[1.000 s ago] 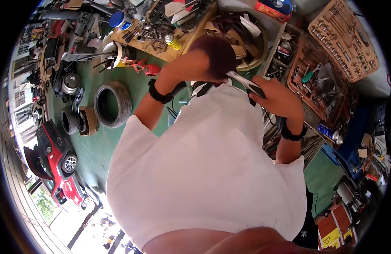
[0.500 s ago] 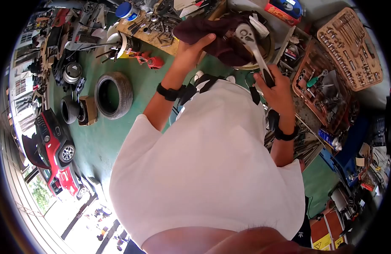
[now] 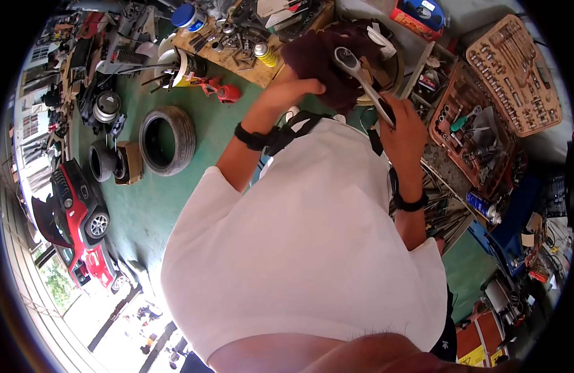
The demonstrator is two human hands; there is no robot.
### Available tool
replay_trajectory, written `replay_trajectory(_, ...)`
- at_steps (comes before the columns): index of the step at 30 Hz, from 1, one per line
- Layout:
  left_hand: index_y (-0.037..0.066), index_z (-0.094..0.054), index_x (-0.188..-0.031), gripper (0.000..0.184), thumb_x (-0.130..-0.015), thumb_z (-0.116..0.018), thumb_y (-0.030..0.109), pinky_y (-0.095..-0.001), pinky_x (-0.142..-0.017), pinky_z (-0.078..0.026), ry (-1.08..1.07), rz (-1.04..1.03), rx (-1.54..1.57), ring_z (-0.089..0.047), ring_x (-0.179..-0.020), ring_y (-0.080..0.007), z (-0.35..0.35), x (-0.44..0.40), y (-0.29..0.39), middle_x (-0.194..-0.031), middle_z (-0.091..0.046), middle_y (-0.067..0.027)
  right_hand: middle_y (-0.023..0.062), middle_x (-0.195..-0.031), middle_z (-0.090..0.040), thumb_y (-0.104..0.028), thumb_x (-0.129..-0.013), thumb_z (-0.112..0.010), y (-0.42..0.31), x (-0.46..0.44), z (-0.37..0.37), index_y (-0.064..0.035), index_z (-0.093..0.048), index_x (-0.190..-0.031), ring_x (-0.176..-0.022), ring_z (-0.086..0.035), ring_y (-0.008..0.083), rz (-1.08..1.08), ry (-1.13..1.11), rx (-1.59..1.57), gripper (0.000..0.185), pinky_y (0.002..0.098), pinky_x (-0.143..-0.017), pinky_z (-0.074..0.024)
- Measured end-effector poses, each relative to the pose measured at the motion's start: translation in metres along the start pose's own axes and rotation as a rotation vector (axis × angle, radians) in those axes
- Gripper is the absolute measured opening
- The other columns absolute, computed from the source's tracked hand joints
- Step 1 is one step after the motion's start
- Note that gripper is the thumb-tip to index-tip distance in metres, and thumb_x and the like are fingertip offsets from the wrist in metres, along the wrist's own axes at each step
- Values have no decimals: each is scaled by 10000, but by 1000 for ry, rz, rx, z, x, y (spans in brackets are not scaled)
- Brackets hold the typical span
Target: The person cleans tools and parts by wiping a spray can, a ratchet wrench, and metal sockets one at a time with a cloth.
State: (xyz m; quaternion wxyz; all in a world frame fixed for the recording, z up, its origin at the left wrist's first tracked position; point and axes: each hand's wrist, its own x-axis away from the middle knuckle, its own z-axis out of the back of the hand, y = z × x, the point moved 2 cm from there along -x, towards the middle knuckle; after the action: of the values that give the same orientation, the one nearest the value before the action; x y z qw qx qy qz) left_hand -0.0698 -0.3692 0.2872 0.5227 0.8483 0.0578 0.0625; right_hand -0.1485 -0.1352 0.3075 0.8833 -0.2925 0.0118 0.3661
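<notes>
**Ratchet wrench [image 3: 366, 82] in the right hand [image 3: 404, 129], dark cloth [image 3: 319, 59] in the left hand [image 3: 293, 90]**

Grips the ratchet wrench by its handle in the right hand, with fingers closed around the near end. Holds it out ahead of the white shirt [image 3: 305, 230], at the right edge of the dark cloth. Runs slantwise along its long axis, from the handle at near right up to the round head at far left. Points that head toward the cloth; cannot tell whether touching it.

Clasps the cloth in the left hand, with the thumb laid over the near side and the other fingers mostly hidden.

Beyond, at far left, on a wooden worktop [image 3: 254, 73]: a yellow can [image 3: 266, 55] and a blue-lidded tub [image 3: 189, 17], among loose tools. To the right: an open socket case [image 3: 517, 71], beside an orange-brown tray [image 3: 447, 138] of sockets and tools. On the green floor [image 3: 138, 214], well to the left: a tyre [image 3: 186, 140].
</notes>
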Motion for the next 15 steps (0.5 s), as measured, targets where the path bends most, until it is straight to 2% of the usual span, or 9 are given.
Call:
replay_trajectory(2, 16, -423, -1316, 567, -794, -644, 25, -322, -941, -435, -50, 0, -54, -534, -1091, -176, 9, 3, 8, -1161, -571, -68, 79, -938, -579, -80, -699, -699, 8, 1, 0, -116, -637, -1054, -823, -595, 290, -30, -23, -16, 362, 379, -673, -492)
replay_trajectory(4, 4, -493, -1257, 466, -822, -653, 58, -305, -912, -434, -220, 22, -444, -537, -1041, -162, 10, 2, 21, -1136, -580, -55, 88, -946, -573, -71, -697, -692, 15, 3, 0, -119, -622, -1082, -829, -593, 298, -21, -16, -11, 394, 392, -687, -489)
replay_trajectory(5, 4, -493, -1257, 466, -822, -653, 58, -305, -912, -434, -219, 26, -442, -537, -1041, -162, 8, 0, 26, -1136, -580, -55, 88, -946, -573, -71, -697, -692, 17, 4, 2, -119, -622, -1082, -829, -593, 298, -23, -19, -11, 394, 392, -687, -489)
replay_trajectory(8, 2, -559, -1174, 350, -852, -656, 97, -292, -881, -430, -246, -18, -705, -547, -1010, -168, 3, -5, 40, -1091, -592, -59, 80, -945, -567, -69, -679, -696, 20, -2, 11, -116, -609, -1082, -833, -593, 298, 16, -79, 13, 415, 396, -688, -492)
replay_trajectory(10, 16, -601, -1102, 264, -884, -640, 160, -302, -805, -458, -281, -184, -860, -576, -913, -183, 1, -7, 48, -979, -617, -80, 75, -953, -562, -67, -665, -700, 19, -7, 20, -107, -608, -1057, -828, -595, 295, 128, -172, 98, 405, 392, -687, -497)
replay_trajectory(11, 16, -601, -1102, 264, -884, -640, 160, -302, -805, -458, -284, -182, -856, -576, -913, -183, 4, -9, 50, -979, -617, -80, 75, -953, -562, -67, -665, -700, 18, -11, 24, -107, -608, -1057, -828, -595, 295, 124, -174, 99, 405, 392, -687, -497)
replay_trajectory(13, 29, -599, -1075, 275, -888, -662, 220, -292, -739, -468, -429, -166, -1163, -552, -820, -148, 8, -10, 48, -945, -632, -42, 65, -946, -558, -59, -658, -700, 14, -15, 29, -107, -606, -1025, -836, -596, 278, 177, -185, 142, 382, 384, -681, -502)
replay_trajectory(14, 29, -599, -1075, 275, -888, -662, 220, -292, -739, -468, -427, -165, -1161, -552, -820, -148, 8, -10, 51, -945, -632, -42, 65, -946, -558, -59, -658, -700, 13, -17, 31, -107, -606, -1025, -836, -596, 278, 178, -187, 142, 382, 384, -681, -502)
replay_trajectory(15, 30, -602, -1053, 259, -875, -660, 208, -299, -719, -469, -420, -47, -1115, -552, -792, -172, 7, -10, 54, -919, -624, -60, 60, -935, -555, -52, -654, -697, 11, -19, 32, -110, -605, -1012, -844, -596, 268, 205, -190, 154, 373, 379, -679, -503)
